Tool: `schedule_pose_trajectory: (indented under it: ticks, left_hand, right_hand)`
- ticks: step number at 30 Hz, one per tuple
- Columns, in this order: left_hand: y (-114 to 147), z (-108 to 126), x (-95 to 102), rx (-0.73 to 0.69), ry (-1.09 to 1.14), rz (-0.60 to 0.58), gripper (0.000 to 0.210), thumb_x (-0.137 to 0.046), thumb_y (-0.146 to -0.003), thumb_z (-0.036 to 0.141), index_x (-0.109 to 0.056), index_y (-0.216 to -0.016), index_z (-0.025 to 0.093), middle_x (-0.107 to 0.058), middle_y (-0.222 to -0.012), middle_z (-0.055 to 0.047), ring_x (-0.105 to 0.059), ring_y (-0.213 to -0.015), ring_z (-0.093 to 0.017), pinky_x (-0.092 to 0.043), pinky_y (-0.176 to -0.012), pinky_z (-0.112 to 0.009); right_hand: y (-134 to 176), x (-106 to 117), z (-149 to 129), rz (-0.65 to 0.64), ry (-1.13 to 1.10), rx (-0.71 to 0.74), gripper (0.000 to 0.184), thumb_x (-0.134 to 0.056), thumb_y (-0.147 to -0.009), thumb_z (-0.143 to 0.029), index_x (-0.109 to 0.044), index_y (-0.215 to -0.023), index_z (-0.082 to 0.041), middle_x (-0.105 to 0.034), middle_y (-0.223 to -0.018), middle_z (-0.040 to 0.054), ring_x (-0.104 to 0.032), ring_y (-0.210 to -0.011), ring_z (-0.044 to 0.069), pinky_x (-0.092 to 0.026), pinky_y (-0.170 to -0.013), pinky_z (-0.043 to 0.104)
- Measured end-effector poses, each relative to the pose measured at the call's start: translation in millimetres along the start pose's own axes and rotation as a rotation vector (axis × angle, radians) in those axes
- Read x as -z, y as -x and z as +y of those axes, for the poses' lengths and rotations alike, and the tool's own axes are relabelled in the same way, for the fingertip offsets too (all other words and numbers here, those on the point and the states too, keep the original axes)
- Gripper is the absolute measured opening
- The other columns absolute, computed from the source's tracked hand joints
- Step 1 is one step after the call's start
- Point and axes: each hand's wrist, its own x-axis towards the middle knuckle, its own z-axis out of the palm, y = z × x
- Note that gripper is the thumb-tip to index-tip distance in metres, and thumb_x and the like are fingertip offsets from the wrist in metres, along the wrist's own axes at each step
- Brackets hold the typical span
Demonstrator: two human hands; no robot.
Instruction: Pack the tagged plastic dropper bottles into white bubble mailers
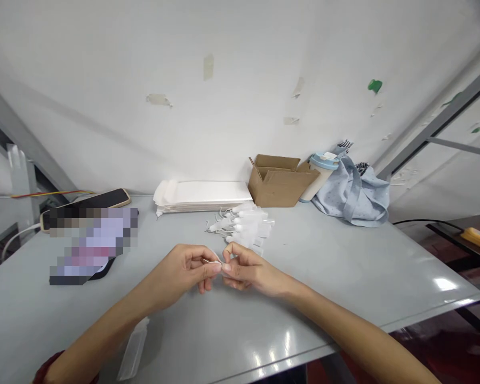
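Note:
My left hand [196,269] and my right hand [240,268] meet above the middle of the table, fingertips nearly touching. Both are closed in a pinch on a thin white cord [214,261], most of it hidden by the fingers. Just beyond them lies a pile of small translucent white pouches [248,223] with thin cords at their left ends. Under my left forearm, close to the near edge, rests a clear plastic tube-like piece [134,351], partly covered by the arm.
On the left lie a phone [88,207] with a white cable and a pixelated object [100,240]. At the back stand a stack of white padded envelopes [208,193], an open cardboard box [278,186], a blue-lidded cup [320,173] and a light blue cloth bag [354,194] against the white wall.

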Motion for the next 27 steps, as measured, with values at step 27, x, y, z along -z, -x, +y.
schedule_pose_trajectory:
  ticks: [27]
  left_hand:
    - [2.8, -1.6, -3.2, -0.218, -0.252, 0.054, 0.026, -0.049, -0.087, 0.041, -0.064, -0.088, 0.020, -0.066, -0.086, -0.003, -0.060, -0.078, -0.017, -0.048, -0.070, -0.025]
  right_hand:
    - [-0.1, 3.1, -1.9, -0.049, -0.175, -0.089, 0.029, -0.056, -0.088, -0.042, -0.036, -0.081, -0.023, -0.038, -0.055, -0.0090, -0.016, -0.044, 0.004, -0.008, -0.041, 0.020]
